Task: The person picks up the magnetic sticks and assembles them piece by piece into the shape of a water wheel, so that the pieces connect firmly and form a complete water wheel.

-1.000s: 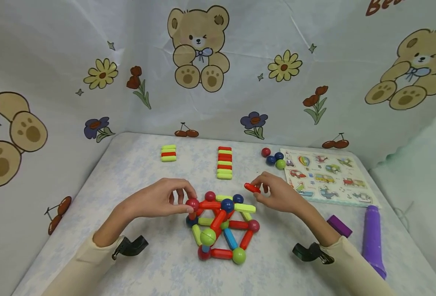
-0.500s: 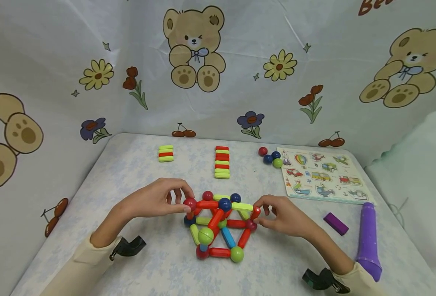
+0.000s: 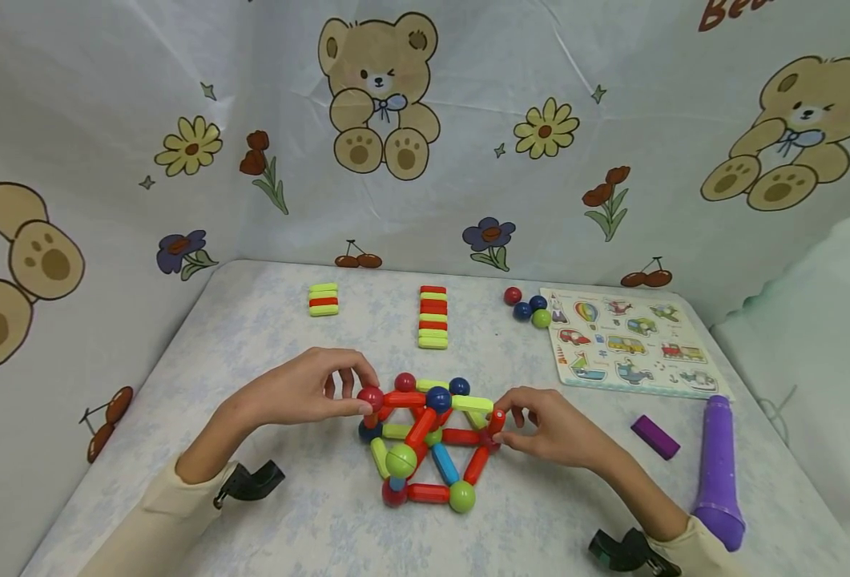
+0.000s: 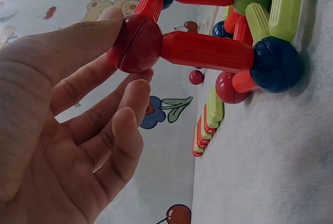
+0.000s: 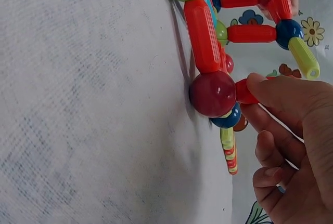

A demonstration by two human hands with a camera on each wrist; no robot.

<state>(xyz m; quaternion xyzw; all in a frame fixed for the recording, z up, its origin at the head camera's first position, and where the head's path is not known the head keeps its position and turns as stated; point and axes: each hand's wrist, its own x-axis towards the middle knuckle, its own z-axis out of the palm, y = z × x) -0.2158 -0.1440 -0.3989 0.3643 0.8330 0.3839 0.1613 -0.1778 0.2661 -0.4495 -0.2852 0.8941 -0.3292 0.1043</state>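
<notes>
A frame of coloured rods and balls (image 3: 432, 437) stands mid-table. My left hand (image 3: 316, 387) pinches a dark red ball (image 4: 139, 43) at its upper left corner, thumb on one side and fingertips on the other. Red rods run from that ball to blue balls. At the frame's right, my right hand (image 3: 557, 425) pinches a short red rod (image 3: 497, 421) that stands upright with its lower end at a dark red ball (image 5: 212, 94). Beside its upper end is the free end of a yellow-green rod (image 3: 472, 404), which juts from the blue top ball (image 3: 438, 399).
Behind the frame lie two rows of red and yellow-green rods (image 3: 433, 318), (image 3: 324, 300). Loose balls (image 3: 522, 311) sit by a picture puzzle board (image 3: 630, 344) at back right. A purple block (image 3: 655, 437) and a purple tube (image 3: 719, 473) lie at right.
My right hand has brought the red rod leftward and down to the right-hand dark red ball, turning it upright. The left hand keeps its pinch on its ball.
</notes>
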